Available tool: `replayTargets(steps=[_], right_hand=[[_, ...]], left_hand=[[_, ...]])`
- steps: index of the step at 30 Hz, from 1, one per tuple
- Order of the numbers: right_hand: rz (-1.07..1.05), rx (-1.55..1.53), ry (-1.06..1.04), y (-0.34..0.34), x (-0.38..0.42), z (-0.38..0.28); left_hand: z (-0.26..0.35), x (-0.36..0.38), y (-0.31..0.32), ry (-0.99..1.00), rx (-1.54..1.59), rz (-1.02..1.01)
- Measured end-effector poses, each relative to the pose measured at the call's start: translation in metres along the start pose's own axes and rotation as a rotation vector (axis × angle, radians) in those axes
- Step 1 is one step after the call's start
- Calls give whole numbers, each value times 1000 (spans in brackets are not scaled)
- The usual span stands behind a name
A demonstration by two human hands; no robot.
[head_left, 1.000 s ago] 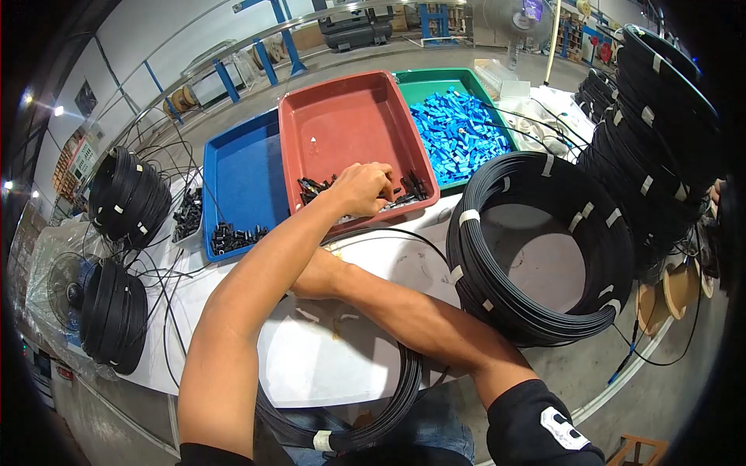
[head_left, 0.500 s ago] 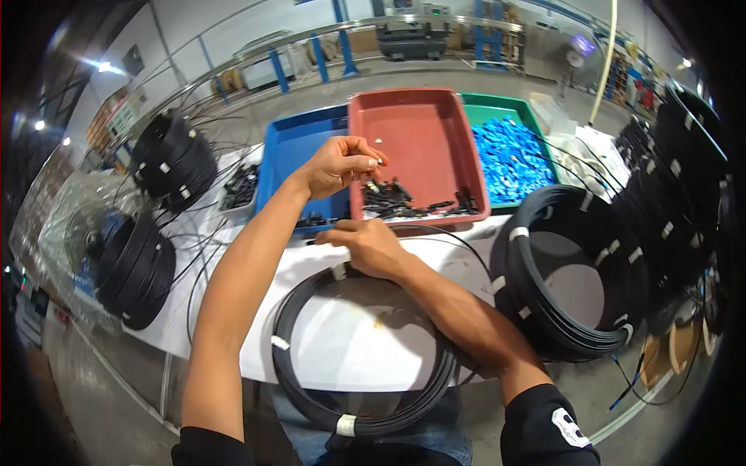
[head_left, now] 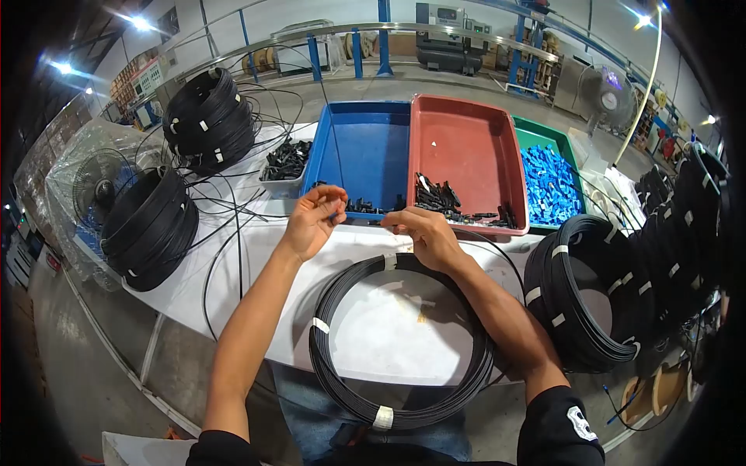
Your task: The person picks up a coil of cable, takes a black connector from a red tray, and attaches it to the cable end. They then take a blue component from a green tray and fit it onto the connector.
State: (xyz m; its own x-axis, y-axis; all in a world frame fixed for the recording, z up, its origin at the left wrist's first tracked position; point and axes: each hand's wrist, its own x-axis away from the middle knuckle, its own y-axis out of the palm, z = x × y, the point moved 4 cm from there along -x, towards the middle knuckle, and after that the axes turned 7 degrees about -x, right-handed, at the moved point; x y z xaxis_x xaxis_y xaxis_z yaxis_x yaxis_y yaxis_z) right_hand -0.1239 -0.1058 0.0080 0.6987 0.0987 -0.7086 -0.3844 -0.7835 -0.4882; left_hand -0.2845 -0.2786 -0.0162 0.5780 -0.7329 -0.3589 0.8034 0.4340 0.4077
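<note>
Black cable coil [head_left: 321, 356] lies partly on white desk [head_left: 388, 334], approx 6 o'clock of view, w/ left hand [head_left: 315, 223] near its 11 o'clock & right hand [head_left: 430, 237] btwn its 12 & 1. Each grip has bent fingers, but I cannot tell if either grasps sth small

Workshop, industrial: black cable coils [head_left: 323, 353] and parts trays [head_left: 466, 147] occupy worktable [head_left: 186, 299]; blue posts [head_left: 384, 58] carry metal rail [head_left: 466, 31]; heavy machine [head_left: 449, 57] stands on bare floor [head_left: 194, 357].
</note>
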Motion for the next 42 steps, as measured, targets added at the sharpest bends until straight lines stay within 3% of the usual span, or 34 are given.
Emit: replayTargets(steps=[10,19,42], right_hand=[[102,-19,36,-4,-2,-3],[25,-26,126,0,-1,-5],[8,59,35,5,3,-6]], left_hand=[[-35,12,12,110,-210,121],[-29,19,26,136,-406,156],[-30,28,34,192,-508,313]])
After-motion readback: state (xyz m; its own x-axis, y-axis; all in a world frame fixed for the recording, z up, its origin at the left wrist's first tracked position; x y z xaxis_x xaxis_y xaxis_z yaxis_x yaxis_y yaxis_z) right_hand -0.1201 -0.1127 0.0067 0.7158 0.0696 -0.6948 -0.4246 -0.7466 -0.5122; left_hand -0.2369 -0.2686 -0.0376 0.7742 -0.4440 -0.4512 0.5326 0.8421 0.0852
